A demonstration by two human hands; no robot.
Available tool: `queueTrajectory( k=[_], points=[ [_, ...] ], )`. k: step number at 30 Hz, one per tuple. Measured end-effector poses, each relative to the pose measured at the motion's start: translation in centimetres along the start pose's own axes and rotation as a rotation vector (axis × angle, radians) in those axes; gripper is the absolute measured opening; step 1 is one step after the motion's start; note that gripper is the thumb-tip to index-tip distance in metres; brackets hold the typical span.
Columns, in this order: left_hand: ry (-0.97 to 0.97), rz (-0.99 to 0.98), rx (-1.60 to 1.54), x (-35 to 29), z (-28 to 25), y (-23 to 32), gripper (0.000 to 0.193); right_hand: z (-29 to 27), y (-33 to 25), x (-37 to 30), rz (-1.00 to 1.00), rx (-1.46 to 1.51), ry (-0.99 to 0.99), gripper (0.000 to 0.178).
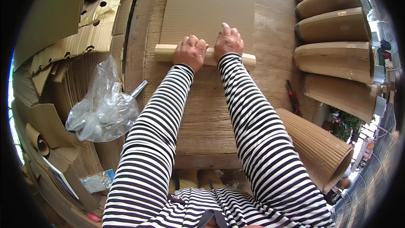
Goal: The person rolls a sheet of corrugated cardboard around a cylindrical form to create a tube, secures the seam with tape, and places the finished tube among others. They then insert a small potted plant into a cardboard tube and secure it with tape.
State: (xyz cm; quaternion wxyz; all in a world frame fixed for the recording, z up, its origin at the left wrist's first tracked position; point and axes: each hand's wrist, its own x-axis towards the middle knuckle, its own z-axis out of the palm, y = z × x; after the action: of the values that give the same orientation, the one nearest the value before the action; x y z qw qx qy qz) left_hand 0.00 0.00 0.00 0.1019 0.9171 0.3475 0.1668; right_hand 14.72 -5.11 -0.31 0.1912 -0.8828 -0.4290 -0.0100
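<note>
A sheet of ribbed corrugated cardboard [206,12] lies flat on the wooden table, running away from me. Across its near end rests a pale, straight-edged wooden bar [165,53]. My left hand [191,52] is closed over the bar left of its middle, knuckles up. Just right of it, my right hand [228,43] is curled over the same bar, with its fingers bent toward the sheet. Both palms and the undersides of the fingers are hidden. The bar's two ends stick out past my hands.
Several rolled cardboard tubes [333,57] line the right side, and another roll [316,147] lies nearer. A red-and-black cutter [292,99] sits at the right of the wooden table [206,118]. On the left are a clear plastic bag [103,109] and stacked cardboard [90,33].
</note>
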Motion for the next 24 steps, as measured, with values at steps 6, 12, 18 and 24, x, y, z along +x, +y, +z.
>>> queueTrajectory(
  k=[6,12,18,24],
  points=[
    [0.026,-0.041,-0.088,5.3,1.4,-1.7,0.021,0.4,-0.1,-2.3,-0.216,0.014,0.291,0.016],
    [0.317,0.07,-0.055,6.6,1.3,-2.3,0.021,-0.7,-1.2,6.8,0.119,-0.062,-0.117,0.027],
    [0.085,-0.052,-0.061,10.1,1.8,-3.4,0.02,1.1,-0.2,6.5,-0.085,0.005,0.098,0.025],
    [0.009,-0.118,-0.113,13.4,3.6,-5.3,0.024,1.8,-0.7,7.3,-0.236,-0.363,0.032,0.019]
  ],
)
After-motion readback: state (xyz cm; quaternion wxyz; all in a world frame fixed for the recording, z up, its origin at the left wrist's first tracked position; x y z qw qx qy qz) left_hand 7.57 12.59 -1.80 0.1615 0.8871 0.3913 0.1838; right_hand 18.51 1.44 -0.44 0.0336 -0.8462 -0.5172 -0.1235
